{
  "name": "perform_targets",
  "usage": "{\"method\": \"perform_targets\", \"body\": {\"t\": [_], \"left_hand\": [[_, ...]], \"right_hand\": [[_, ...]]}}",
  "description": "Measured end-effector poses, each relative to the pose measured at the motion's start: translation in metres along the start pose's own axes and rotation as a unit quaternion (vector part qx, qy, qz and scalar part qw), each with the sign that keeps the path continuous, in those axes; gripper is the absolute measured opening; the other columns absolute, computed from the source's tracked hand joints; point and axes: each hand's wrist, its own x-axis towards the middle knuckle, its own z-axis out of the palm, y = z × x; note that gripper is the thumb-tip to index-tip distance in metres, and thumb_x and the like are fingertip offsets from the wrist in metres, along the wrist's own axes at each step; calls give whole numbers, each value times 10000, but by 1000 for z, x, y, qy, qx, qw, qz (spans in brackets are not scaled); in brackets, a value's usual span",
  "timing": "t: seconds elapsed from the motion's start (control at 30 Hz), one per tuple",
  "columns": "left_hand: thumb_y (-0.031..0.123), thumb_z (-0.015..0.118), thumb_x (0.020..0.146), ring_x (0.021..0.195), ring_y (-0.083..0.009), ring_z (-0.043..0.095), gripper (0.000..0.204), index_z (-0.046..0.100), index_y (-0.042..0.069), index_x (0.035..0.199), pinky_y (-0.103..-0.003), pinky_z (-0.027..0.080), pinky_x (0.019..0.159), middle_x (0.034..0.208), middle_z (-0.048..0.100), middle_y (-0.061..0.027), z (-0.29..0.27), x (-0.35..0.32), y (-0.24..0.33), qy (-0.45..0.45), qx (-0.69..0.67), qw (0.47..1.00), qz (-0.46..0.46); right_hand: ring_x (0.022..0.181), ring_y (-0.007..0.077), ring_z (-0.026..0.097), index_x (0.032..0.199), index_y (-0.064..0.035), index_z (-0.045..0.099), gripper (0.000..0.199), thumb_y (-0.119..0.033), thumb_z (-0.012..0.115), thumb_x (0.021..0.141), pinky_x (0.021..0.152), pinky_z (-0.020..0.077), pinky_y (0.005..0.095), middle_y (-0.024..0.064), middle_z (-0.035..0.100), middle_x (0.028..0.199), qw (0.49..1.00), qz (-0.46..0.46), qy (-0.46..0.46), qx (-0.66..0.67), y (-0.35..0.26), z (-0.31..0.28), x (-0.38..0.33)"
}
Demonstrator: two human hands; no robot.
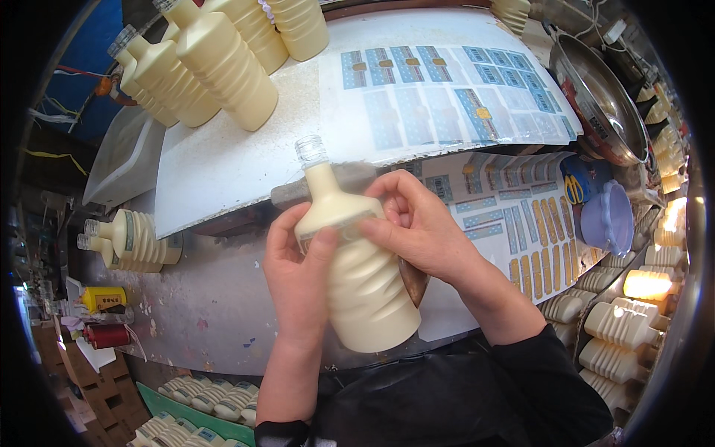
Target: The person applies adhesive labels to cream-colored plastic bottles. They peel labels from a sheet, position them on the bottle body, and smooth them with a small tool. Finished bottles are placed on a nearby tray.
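A cream-coloured bottle (365, 305) with a ribbed, wavy body and a clear threaded glass neck stands tilted in front of me. My left hand (293, 257) is wrapped round its left shoulder, thumb pressed on the front. Across the shoulder lies a narrow translucent label strip (346, 229). My right hand (417, 227) has its thumb on the strip's right end, with the fingers curled in beside the bottle. Below the right palm shows part of a brown object (414, 283) that I cannot make out. Behind the bottle is a grey pad (290, 194) at the board's edge.
A raised white board (246, 164) carries several cream bottles (223, 67) and a blue label sheet (477, 112). Right: another label sheet (491, 246), yellow-handled scissors (573, 188), a lilac tub (609, 220), a metal pan (603, 97). Bottles lie left (134, 238) and in a green crate (153, 402).
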Motion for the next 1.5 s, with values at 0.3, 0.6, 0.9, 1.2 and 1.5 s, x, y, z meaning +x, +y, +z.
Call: {"method": "perform_targets", "body": {"t": [0.3,0.6,0.9,1.2,1.5], "left_hand": [[69,726,935,1105,-156,609,407,564,-36,1292,-306,506,968,1228,629,-115,0,2,-3,9,21,1000,0],[65,715,941,1088,-158,620,394,566,-32,1293,-302,508,962,1218,643,-112,2,0,-3,12,5,1000,4],[40,688,955,1094,-153,621,371,564,-35,1297,-300,512,965,1227,646,-114,2,0,-2,11,-6,1000,6],[101,701,975,1005,-164,675,357,573,-18,1287,-302,571,894,1147,683,-123,-1,2,-7,-2,-9,999,39],[60,700,943,1083,-157,617,395,559,-38,1299,-303,514,952,1222,636,-115,2,-1,-1,3,2,1000,3]], "right_hand": [[692,16,487,1225,-55,567,240,-201,593,1035,619,421,179,-43,549,875,993,46,-30,101,-1,-8,0],[734,20,513,1254,-64,578,237,-194,556,1057,646,436,182,-36,575,889,990,34,-52,126,4,-12,1],[753,11,543,1235,-41,576,269,-154,657,1005,658,445,182,-44,578,837,996,-6,-44,72,11,-8,4],[751,7,544,1220,-46,577,269,-168,671,1000,651,443,176,-46,575,834,997,-10,-37,61,11,-7,3],[731,18,537,1225,-47,579,253,-197,626,1028,645,446,178,-35,584,843,996,6,-40,80,11,-7,3]]}}
